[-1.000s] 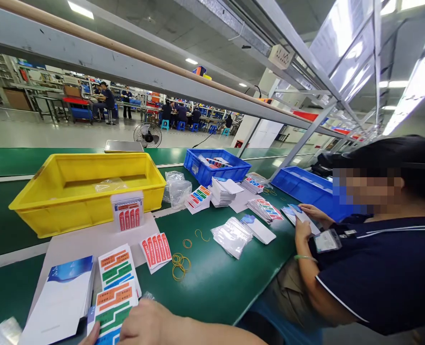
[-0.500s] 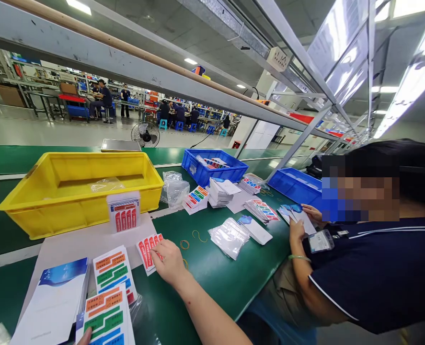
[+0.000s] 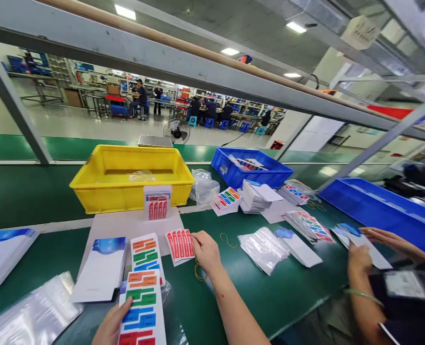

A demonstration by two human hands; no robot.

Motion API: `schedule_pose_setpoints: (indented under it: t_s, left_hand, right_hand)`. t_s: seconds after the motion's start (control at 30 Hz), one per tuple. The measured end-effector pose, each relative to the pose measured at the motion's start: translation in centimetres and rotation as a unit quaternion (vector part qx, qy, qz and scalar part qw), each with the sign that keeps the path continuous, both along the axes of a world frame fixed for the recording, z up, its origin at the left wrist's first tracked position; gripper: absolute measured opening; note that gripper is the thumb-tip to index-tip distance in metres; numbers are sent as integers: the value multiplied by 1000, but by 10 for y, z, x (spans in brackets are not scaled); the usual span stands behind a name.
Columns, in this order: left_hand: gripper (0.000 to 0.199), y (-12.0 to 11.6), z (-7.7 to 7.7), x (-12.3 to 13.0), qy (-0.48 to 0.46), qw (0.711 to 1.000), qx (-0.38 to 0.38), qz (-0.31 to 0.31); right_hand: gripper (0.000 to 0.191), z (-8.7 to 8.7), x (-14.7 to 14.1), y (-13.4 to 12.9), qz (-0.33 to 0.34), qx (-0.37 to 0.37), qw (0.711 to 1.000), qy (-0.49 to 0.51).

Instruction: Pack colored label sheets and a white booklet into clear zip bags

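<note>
My left hand (image 3: 112,322) grips a white card printed with orange, green, blue and red shapes (image 3: 143,306), thumb on its face. Behind it lies a similar colored card stack (image 3: 146,253). My right hand (image 3: 205,251) has its fingers closed on the right edge of a red-striped label stack (image 3: 180,245). To the left of these is a stack of white booklets with blue tops (image 3: 102,273). A clear bag with red-striped labels (image 3: 157,205) leans against the yellow bin (image 3: 133,195).
Clear plastic bags (image 3: 36,311) lie at the front left, others (image 3: 264,249) right of centre. A blue bin (image 3: 251,167) stands behind card stacks. At right, a co-worker's hands (image 3: 363,256) hold booklets near another blue bin (image 3: 381,206).
The view has swung left, bringing in more booklets and plastic bags at the left. My left hand and its card show more fully; my right hand stays at the red-striped labels.
</note>
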State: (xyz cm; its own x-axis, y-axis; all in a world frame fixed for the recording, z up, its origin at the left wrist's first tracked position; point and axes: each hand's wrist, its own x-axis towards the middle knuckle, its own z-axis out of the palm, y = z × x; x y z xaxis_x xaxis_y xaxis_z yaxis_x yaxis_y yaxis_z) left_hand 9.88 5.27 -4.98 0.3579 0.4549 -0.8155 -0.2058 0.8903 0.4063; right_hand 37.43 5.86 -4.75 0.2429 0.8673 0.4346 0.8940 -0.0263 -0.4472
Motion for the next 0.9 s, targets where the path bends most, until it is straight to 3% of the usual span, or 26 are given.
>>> schedule_pose_setpoints:
  t_s: [0.07,0.17,0.33,0.5,0.63,0.73,0.9]
  left_hand:
    - [66,-1,12,5,-19,1000,-5,13]
    - [62,-1,13,4,-17,999,-7,28]
    - [57,-4,-3,1,-18,999,32,36]
    - [59,-5,-9,1,-34,997,54,34]
    - [59,-4,-8,1,-37,996,71,30]
    - [54,-5,-9,2,-40,995,82,30]
    - [40,-6,-15,3,-65,992,97,52]
  right_hand:
    - [27,0,1,0,18,-25,999,-15]
    - [16,-1,-4,1,60,-71,994,-52]
    - [55,-6,-14,0,128,-132,977,-109]
    - [32,-5,-10,-2,157,-148,967,-132]
    - [22,-9,-1,-3,183,-133,965,-133]
    - [27,-17,4,-1,190,-103,968,-130]
    - [35,-12,-6,-3,155,9,981,-113]
